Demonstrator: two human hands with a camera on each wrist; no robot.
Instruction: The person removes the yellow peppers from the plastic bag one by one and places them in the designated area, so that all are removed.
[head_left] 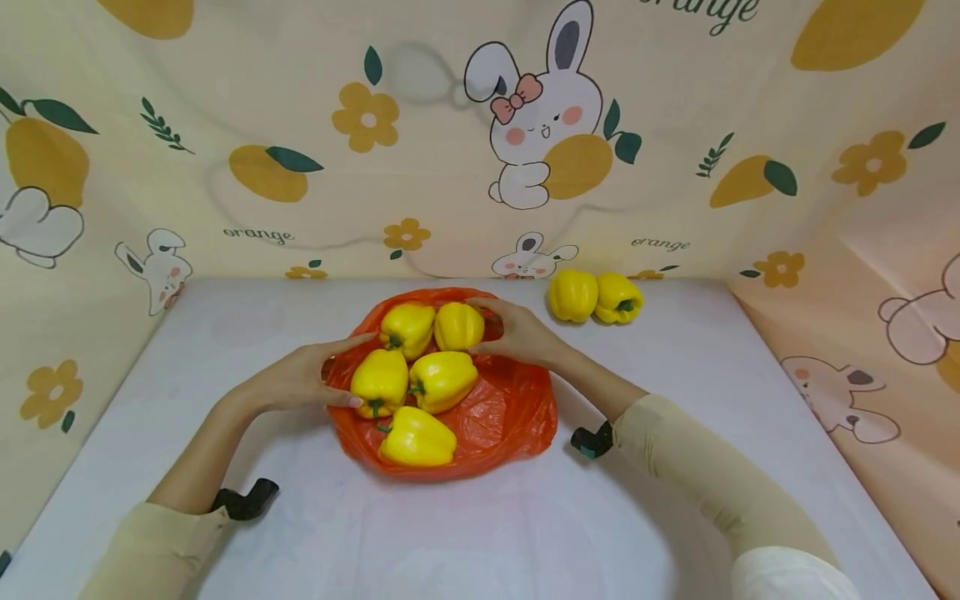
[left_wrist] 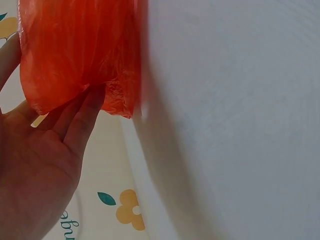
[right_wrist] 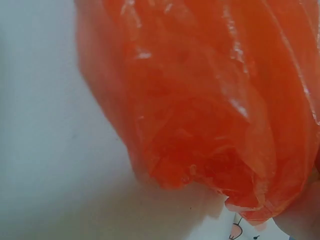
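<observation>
An open red plastic bag lies on the table with several yellow bell peppers inside. My left hand holds the bag's left side, its thumb beside the leftmost pepper. In the left wrist view, fingers lie against the outside of the red plastic. On the far right side of the bag, my right hand grips the rim, with thumb and forefinger close around the back pepper. Red plastic fills most of the right wrist view and hides most of that hand.
Two more yellow bell peppers stand side by side at the back of the white table, right of the bag. Behind rises a cream cloth printed with rabbits and oranges. Black wrist devices hang under both forearms.
</observation>
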